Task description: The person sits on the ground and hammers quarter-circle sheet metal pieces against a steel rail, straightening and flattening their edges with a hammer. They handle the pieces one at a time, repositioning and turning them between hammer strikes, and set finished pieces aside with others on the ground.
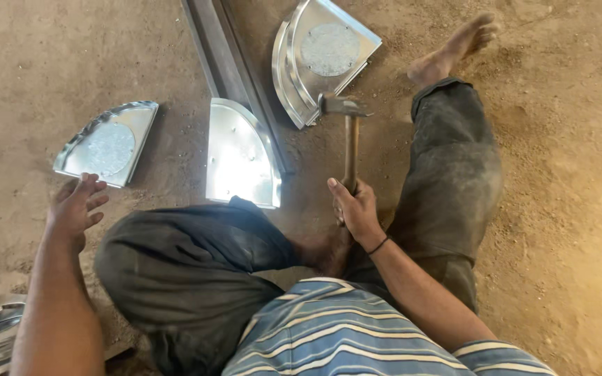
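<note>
**Caller:** Fingers (339, 198) of the right hand (355, 212) are wrapping tight round the wooden handle of the hammer (348, 136), fully closed on it, thumb running up the side. The steel head is sitting well beyond the fingertips, just at the near edge of the far quarter-round metal tray (322, 59).

**Partner:** And the other side?

**Caller:** Left hand (74, 205) is spreading wide open, gripping nothing, fingers hovering over the dirt floor (559, 209). Just past those fingertips the left quarter-round tray (109, 143) is lying flat, apart from the hand, not touched.

**Partner:** So which step are we watching?

**Caller:** My reading: the hammering stage, with the free hand going for a piece to steady or shift. Whether the hammer head is resting on the far tray or hanging above it, I can't tell.

**Partner:** What does the coming move call for?

**Caller:** I'd judge the open hand needs to pin a tray down before any blow, keeping fingertips clear of the strike point.

**Partner:** Anything between the two hands?

**Caller:** The middle shiny tray (242, 157) is lying between them, just beyond the bent knee, glaring in the light. A dark steel bar (221, 56) is running away behind it, alongside the far tray.
</note>
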